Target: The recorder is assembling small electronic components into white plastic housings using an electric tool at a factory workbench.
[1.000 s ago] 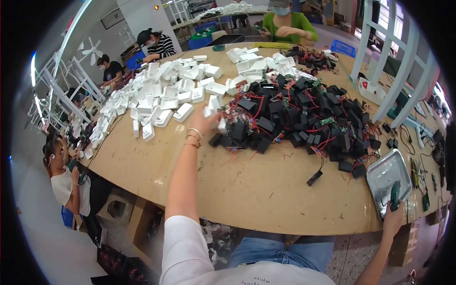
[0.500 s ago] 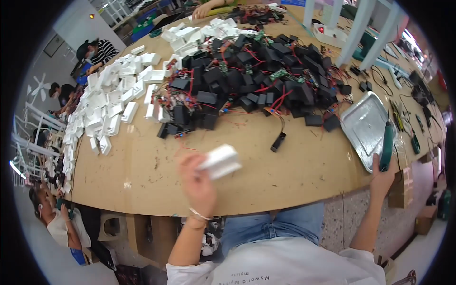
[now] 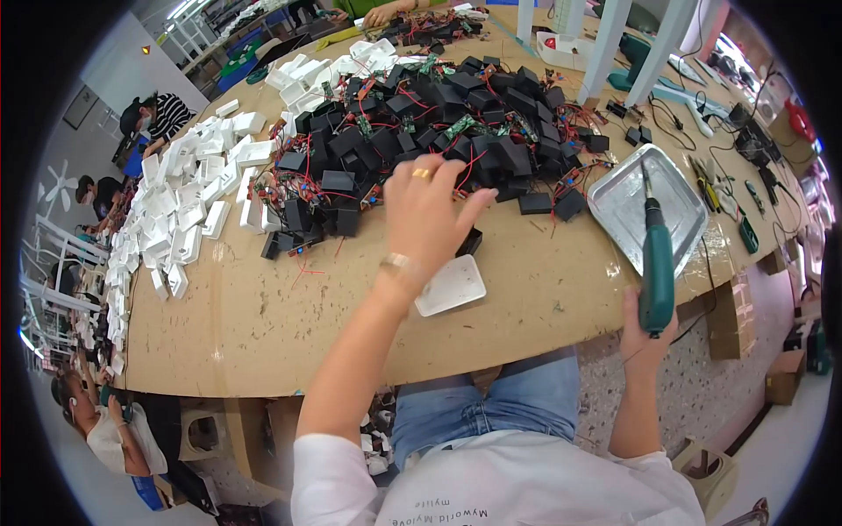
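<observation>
My left hand (image 3: 425, 210) reaches to the near edge of a heap of black box-shaped parts (image 3: 500, 158) with red wires and green circuit boards. Its thumb stands apart from the bent fingers, and I see nothing held in it. Below the wrist, a white plastic housing (image 3: 452, 287) lies on the cardboard-covered table. A small black part (image 3: 471, 242) shows beside the palm, partly covered. My right hand (image 3: 646, 331) grips a green electric screwdriver (image 3: 658, 272) by its lower end. The screwdriver's bit points away from me over a shallow silver metal tray (image 3: 607, 197).
White plastic housings (image 3: 189, 193) are heaped at the left. Pliers (image 3: 704, 184) and cables lie right of the tray. White posts (image 3: 605, 53) rise at the back right. A co-worker's hand (image 3: 381, 13) is at the far edge; other people work at the left.
My left hand has put the white housing down on the table and moved forward to the black parts. My right hand has shifted left, bringing the screwdriver's bit over the tray.
</observation>
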Demonstrator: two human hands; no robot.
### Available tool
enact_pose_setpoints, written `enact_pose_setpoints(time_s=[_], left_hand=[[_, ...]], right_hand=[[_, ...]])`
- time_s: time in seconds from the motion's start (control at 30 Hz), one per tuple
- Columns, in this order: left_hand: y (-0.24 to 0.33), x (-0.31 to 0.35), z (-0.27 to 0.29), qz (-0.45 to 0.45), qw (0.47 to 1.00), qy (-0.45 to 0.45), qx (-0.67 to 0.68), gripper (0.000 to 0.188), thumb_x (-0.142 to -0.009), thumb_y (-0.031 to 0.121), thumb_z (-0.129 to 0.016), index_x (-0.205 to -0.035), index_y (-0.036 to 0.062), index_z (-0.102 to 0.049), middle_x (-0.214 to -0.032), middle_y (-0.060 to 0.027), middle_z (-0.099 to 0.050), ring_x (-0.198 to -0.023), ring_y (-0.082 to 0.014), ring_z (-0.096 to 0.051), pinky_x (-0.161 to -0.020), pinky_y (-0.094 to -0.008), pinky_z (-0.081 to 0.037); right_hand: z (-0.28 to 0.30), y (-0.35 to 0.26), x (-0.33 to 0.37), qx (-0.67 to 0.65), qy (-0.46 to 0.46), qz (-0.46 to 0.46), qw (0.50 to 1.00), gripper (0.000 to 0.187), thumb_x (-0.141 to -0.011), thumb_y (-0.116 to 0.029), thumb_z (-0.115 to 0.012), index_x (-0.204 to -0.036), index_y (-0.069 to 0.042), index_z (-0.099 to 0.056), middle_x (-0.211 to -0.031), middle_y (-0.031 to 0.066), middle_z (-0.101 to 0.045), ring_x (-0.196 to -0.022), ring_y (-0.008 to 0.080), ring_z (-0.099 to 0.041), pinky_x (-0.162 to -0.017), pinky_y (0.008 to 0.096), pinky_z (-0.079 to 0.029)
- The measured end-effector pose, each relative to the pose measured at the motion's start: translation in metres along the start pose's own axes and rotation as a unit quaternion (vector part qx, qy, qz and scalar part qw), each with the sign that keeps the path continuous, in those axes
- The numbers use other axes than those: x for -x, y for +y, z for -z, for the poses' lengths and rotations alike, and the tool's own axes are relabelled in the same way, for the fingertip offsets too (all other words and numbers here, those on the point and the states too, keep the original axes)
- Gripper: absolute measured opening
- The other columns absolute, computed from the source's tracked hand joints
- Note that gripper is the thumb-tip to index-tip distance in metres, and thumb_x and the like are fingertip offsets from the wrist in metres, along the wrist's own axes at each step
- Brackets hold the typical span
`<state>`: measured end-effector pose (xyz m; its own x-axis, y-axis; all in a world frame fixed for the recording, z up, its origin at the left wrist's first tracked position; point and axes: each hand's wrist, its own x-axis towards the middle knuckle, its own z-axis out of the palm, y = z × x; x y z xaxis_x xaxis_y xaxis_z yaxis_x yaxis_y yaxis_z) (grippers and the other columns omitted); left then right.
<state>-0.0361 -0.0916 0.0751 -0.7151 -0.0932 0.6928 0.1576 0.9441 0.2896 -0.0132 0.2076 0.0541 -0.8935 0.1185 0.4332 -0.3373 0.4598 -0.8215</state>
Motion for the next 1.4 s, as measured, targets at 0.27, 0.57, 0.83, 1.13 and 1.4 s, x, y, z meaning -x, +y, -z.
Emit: enact_pose_setpoints(time_s=[0.27,0.57,0.83,1.13,1.4], left_hand=[[-0.018,-0.031,-0.024,0.169,0.959,-0.099,0.205,0.025,-0.086,0.028,-0.069,-0.091,0.0029,-0.068,-0.090,-0.0033,-0.066,-0.088,-0.0159,-0.059,-0.077,-0.0317,-0.046],[0.022,-0.017,0.120,0.198,0.847,0.085,0.487,0.025,-0.101,0.016,-0.049,-0.113,-0.0007,-0.063,-0.077,-0.0018,-0.063,-0.064,-0.0049,-0.056,-0.056,-0.0185,-0.043],[0.009,0.077,0.091,0.414,0.817,-0.163,0.366,0.019,-0.095,0.020,-0.059,-0.098,0.0017,-0.058,-0.072,-0.0037,-0.059,-0.049,-0.0061,-0.050,-0.046,-0.0207,-0.038],[0.009,0.100,0.026,0.400,0.822,-0.123,0.386,0.018,-0.085,0.019,-0.070,-0.093,0.0027,-0.071,-0.139,-0.0188,-0.044,-0.117,-0.0270,-0.048,-0.090,-0.0384,-0.044],[0.050,0.076,0.063,0.280,0.889,-0.114,0.343,0.013,-0.087,0.012,-0.069,-0.093,0.0014,-0.072,-0.096,-0.0099,-0.070,-0.069,-0.0135,-0.066,-0.067,-0.0244,-0.051]], right_hand=[[0.007,-0.009,0.016,-0.009,-0.020,0.048,0.999,0.020,-0.084,-0.015,-0.071,-0.090,0.000,-0.059,-0.079,0.0032,-0.058,-0.071,0.0122,-0.053,-0.068,0.0280,-0.045],[-0.003,-0.016,0.025,-0.030,-0.061,0.034,0.997,0.017,-0.083,-0.013,-0.071,-0.087,-0.001,-0.061,-0.075,0.0041,-0.060,-0.069,0.0129,-0.056,-0.067,0.0288,-0.046],[-0.018,-0.029,0.035,-0.036,-0.103,0.088,0.990,0.029,-0.082,-0.012,-0.073,-0.105,-0.001,-0.058,-0.084,0.0051,-0.062,-0.075,0.0139,-0.058,-0.071,0.0279,-0.048],[-0.014,-0.029,0.049,-0.018,-0.093,0.043,0.995,0.021,-0.084,-0.012,-0.071,-0.096,-0.002,-0.058,-0.078,0.0026,-0.058,-0.071,0.0123,-0.054,-0.068,0.0275,-0.046],[-0.009,-0.013,0.055,-0.038,-0.135,-0.026,0.990,0.037,-0.082,-0.017,-0.075,-0.110,0.000,-0.059,-0.081,0.0056,-0.063,-0.070,0.0131,-0.059,-0.068,0.0270,-0.048]])
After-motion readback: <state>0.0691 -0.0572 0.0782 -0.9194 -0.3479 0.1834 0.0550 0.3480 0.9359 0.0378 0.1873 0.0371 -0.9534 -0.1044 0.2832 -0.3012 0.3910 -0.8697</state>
